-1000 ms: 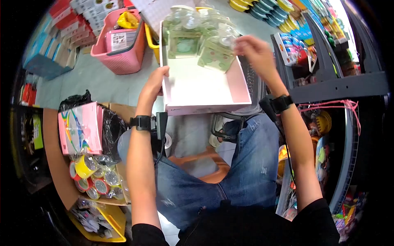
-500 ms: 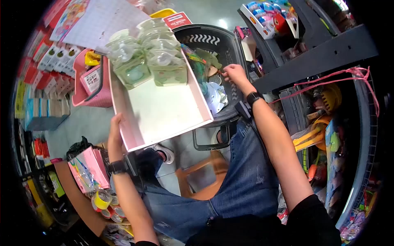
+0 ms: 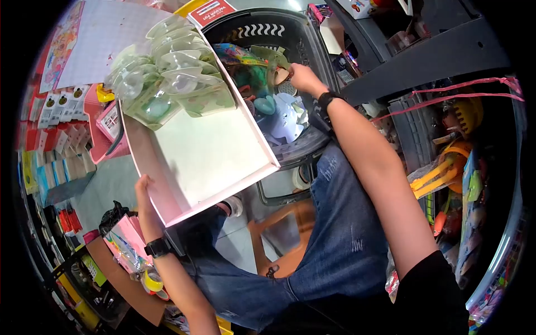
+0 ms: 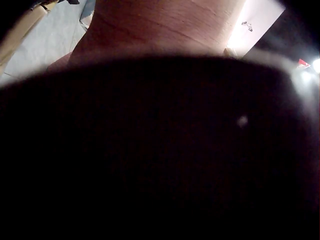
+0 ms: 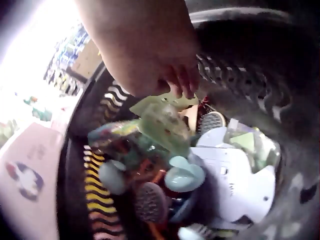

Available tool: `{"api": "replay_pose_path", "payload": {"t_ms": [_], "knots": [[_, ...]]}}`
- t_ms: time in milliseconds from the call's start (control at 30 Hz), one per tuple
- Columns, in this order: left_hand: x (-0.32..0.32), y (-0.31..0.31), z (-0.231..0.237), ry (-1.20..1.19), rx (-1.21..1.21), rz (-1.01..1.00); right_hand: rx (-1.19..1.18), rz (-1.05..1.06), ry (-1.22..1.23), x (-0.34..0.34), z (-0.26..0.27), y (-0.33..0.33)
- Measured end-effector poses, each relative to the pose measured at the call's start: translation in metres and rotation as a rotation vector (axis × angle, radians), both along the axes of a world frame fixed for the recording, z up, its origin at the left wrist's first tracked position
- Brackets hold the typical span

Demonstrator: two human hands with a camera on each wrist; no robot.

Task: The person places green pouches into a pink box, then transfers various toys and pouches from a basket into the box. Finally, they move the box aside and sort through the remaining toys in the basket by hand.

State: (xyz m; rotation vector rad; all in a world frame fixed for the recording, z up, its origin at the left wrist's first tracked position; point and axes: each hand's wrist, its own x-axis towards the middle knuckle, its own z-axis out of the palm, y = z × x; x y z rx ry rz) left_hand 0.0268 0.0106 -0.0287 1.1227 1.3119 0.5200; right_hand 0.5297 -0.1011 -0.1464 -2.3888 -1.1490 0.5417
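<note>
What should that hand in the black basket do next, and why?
Probably pinch the pale green packet and lift it gently: the right hand is right by it in the black basket, though I can't tell if it's gripped yet. The left hand holds the pink box, where green packs sit, with bare floor beside them.

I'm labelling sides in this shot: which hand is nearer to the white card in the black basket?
Right. The right hand reaches into the black basket, just beyond the white card. The left hand is farther off, outside the basket, holding the pink box near its corner.
</note>
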Motion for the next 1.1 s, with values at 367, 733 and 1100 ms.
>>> {"api": "replay_pose_path", "payload": {"t_ms": [367,733,1100], "knots": [[0.029,-0.031,0.033,0.103,0.084,0.149,-0.138,0.077,0.109,0.034,-0.045,0.014],[0.047,-0.03,0.039,0.089,0.013,0.272,-0.561,0.254,0.076,-0.003,-0.048,-0.007],[0.029,-0.026,0.015,0.091,0.123,0.302,-0.643,0.214,0.53,-0.008,-0.085,0.001]]}}
